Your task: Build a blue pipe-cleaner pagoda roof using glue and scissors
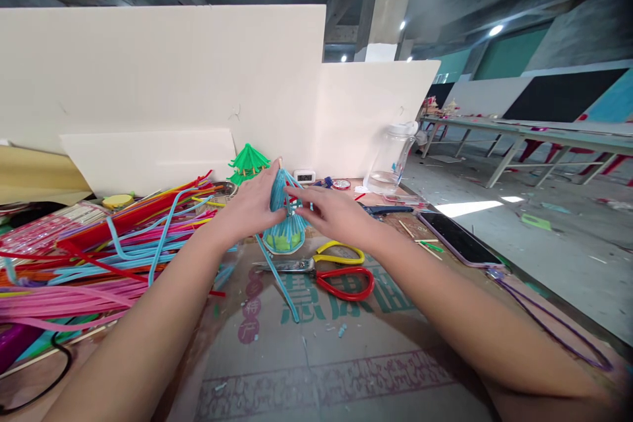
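Observation:
A small light-blue pipe-cleaner model point(285, 227), shaped like a tiered roof over a green base, stands on the cardboard-covered table point(316, 356). My left hand point(252, 208) grips its upper part from the left. My right hand point(332, 211) pinches blue strands at its top from the right. One loose blue pipe cleaner point(279, 280) trails from the model toward me. A finished green model point(248, 163) of the same kind stands behind, by the white board.
A big heap of coloured pipe cleaners point(99, 244) fills the left side. Two pairs of scissors, yellow-handled point(341, 252) and red-handled point(346, 282), lie just in front of the model. A phone point(457, 237), a clear jar point(390, 158) and a purple cord point(548, 323) are on the right.

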Action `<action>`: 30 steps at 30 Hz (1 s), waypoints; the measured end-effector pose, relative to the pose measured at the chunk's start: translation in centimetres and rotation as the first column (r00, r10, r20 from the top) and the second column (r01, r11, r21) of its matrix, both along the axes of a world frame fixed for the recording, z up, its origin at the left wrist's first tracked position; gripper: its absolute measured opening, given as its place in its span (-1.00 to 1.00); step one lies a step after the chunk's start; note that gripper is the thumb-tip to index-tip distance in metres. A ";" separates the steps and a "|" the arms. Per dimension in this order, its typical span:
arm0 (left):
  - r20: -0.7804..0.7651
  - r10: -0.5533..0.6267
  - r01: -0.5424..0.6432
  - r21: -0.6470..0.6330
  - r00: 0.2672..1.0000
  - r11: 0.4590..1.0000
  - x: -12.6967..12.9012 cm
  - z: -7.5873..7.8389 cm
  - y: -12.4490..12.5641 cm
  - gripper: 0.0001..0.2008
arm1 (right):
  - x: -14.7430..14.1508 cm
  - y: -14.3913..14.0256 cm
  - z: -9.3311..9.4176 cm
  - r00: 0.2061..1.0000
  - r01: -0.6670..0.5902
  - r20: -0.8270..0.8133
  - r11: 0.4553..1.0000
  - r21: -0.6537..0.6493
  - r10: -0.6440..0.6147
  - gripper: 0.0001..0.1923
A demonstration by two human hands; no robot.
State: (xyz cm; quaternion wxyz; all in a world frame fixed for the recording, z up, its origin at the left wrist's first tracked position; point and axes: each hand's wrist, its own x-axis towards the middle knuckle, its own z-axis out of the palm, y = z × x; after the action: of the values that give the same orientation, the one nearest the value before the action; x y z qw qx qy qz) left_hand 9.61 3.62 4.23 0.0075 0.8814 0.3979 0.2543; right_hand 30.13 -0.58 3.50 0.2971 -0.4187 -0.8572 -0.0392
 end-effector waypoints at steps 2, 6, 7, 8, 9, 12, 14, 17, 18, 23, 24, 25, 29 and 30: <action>-0.003 0.002 -0.002 0.001 1.000 1.000 0.0 0.1 -0.1 -0.05 | 1.5 1.0 0.6 0.988 0.028 -0.153 0.999 -0.033 -0.033 -0.67; -0.003 0.016 -0.016 -0.008 1.000 1.000 -0.4 0.5 -0.2 -0.03 | 6.1 4.4 0.1 0.900 0.298 -0.287 0.943 -0.146 -0.328 -0.75; -0.001 0.013 -0.013 -0.012 1.000 1.000 -0.5 0.5 -0.3 -0.03 | 7.2 5.3 -0.6 0.873 0.376 -0.259 0.908 -0.184 -0.414 -0.76; 0.000 0.002 -0.002 -0.008 1.000 1.000 -0.6 0.6 -0.3 -0.04 | 8.0 6.1 -1.5 0.861 0.403 -0.242 0.891 -0.210 -0.447 -0.76; -0.001 -0.014 0.014 0.005 1.000 1.000 -0.7 0.6 -0.3 -0.05 | 8.6 6.7 -2.6 0.855 0.416 -0.231 0.880 -0.229 -0.464 -0.74; -0.020 -0.073 0.074 0.071 0.997 0.995 -1.0 0.7 -0.2 -0.16 | 9.1 8.1 -5.8 0.859 0.418 -0.197 0.869 -0.265 -0.473 -0.57; -0.040 -0.101 0.104 0.087 0.994 0.991 -1.0 0.7 -0.1 -0.33 | 8.8 8.8 -7.3 0.869 0.406 -0.175 0.868 -0.286 -0.464 -0.44; -0.040 -0.120 0.123 0.082 0.992 0.989 -1.0 0.7 0.3 -0.57 | 8.4 10.1 -8.0 0.875 0.401 -0.135 0.852 -0.336 -0.465 -0.39; -0.032 -0.125 0.128 0.081 0.992 0.989 -1.0 0.6 0.5 -0.62 | 8.3 10.7 -8.0 0.875 0.404 -0.120 0.843 -0.354 -0.470 -0.42; 0.065 -0.146 0.143 0.046 0.987 0.989 -0.9 0.4 1.0 -0.76 | 8.5 13.7 -7.7 0.864 0.420 -0.068 0.790 -0.446 -0.498 -0.60; 0.105 -0.137 0.134 0.031 0.985 0.990 -0.9 0.4 1.0 -0.78 | 8.5 14.1 -7.8 0.855 0.430 -0.066 0.775 -0.463 -0.514 -0.62; 0.144 -0.125 0.125 0.010 0.982 0.992 -1.0 0.5 1.0 -0.78 | 8.4 14.3 -8.0 0.843 0.440 -0.071 0.761 -0.477 -0.533 -0.63; 0.279 -0.132 0.168 -0.110 0.951 0.980 -1.6 1.2 0.8 -0.78 | 8.1 14.3 -8.7 0.795 0.439 -0.180 0.754 -0.489 -0.580 -0.63; 0.322 -0.149 0.200 -0.134 0.935 0.970 -1.9 1.4 0.7 -0.78 | 8.1 14.1 -8.7 0.784 0.425 -0.228 0.767 -0.481 -0.577 -0.63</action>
State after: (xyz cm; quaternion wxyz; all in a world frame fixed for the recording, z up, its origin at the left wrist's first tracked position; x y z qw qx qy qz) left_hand 7.69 4.33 5.67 0.1653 0.8588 0.3315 0.3538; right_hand 38.20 13.55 -5.17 0.3348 -0.6876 -0.6295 0.1372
